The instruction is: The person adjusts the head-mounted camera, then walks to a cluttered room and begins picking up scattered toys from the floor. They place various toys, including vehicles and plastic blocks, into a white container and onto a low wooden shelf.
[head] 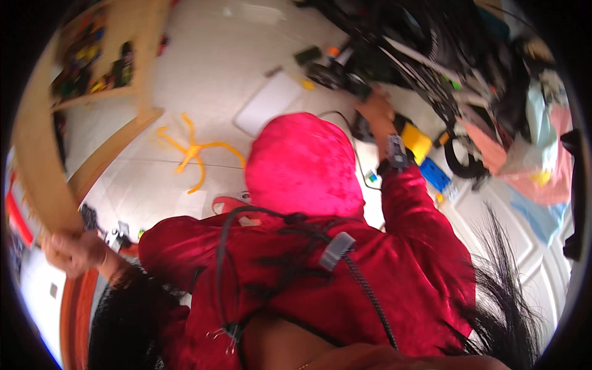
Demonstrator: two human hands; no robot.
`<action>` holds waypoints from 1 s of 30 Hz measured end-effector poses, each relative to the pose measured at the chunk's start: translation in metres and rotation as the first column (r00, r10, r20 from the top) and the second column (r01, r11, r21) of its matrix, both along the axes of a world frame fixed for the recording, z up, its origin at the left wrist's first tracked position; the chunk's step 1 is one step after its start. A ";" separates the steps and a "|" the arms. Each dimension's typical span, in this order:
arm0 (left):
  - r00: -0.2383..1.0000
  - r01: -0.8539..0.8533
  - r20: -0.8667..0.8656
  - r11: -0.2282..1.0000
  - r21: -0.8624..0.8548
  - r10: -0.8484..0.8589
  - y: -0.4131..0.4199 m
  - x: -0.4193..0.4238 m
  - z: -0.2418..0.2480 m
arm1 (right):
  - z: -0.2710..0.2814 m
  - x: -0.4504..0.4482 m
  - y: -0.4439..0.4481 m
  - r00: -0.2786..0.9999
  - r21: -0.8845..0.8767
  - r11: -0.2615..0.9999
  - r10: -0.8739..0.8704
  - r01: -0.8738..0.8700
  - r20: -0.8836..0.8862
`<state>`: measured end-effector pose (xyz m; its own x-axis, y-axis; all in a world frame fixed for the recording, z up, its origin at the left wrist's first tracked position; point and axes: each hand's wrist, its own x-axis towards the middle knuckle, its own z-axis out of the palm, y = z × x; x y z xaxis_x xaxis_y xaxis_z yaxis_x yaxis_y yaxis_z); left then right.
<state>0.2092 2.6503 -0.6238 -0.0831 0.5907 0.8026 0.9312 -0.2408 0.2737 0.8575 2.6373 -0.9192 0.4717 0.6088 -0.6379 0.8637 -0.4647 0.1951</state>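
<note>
At the lower left, my left hand [76, 252] is curled around the lower end of a light wooden board [39, 120], part of a shelf unit. My right hand [377, 111], with a dark band and a watch-like device [397, 150] at the wrist, reaches out to the upper right. Its fingers are at a dark object [358, 87] among black items on the floor; blur hides whether they grip it. A white flat panel [270, 101] lies left of that hand. A yellow block [416, 142] and a blue block [434, 175] lie beside my right wrist and sleeve.
Toys stand on the wooden shelf [118, 95]. A yellow-orange branching toy [192, 150] lies on the tiled floor. Black-and-silver framework [425, 60] fills the upper right. Pink and blue bags [536, 185] hang or lie at the right, above a white panelled surface [504, 226]. A dark cable [354, 138] runs near my right forearm.
</note>
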 end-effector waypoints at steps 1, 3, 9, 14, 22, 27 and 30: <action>0.992 -0.032 -0.124 0.999 0.029 0.035 0.000 -0.002 0.001 | -0.005 0.018 0.005 0.994 -0.037 0.999 -0.036 0.032 -0.105; 0.967 -0.071 -0.239 0.994 0.082 0.089 -0.001 0.000 0.001 | -0.016 0.036 0.007 0.990 -0.040 0.994 -0.107 0.104 -0.096; 0.987 -0.080 -0.135 0.997 0.019 0.082 0.002 0.018 0.003 | -0.023 0.031 -0.003 0.947 0.420 0.899 0.233 -0.124 -0.221; 0.982 0.044 -0.186 0.997 0.067 -0.031 0.012 0.010 0.001 | 0.002 0.018 -0.023 0.932 0.663 0.744 0.294 -0.085 -0.211; 0.988 0.035 -0.155 0.998 0.060 -0.026 0.013 0.011 -0.001 | 0.090 -0.015 -0.007 0.863 0.737 0.638 0.222 0.223 -0.453; 0.996 0.072 -0.013 0.916 -0.395 -0.084 0.005 0.016 0.044 | 0.112 -0.107 0.083 0.493 0.580 0.786 0.425 0.216 -0.759; 0.988 0.084 -0.090 0.918 -0.387 -0.129 0.008 0.015 0.048 | 0.093 -0.182 0.156 0.302 0.682 0.701 0.710 -0.209 -0.637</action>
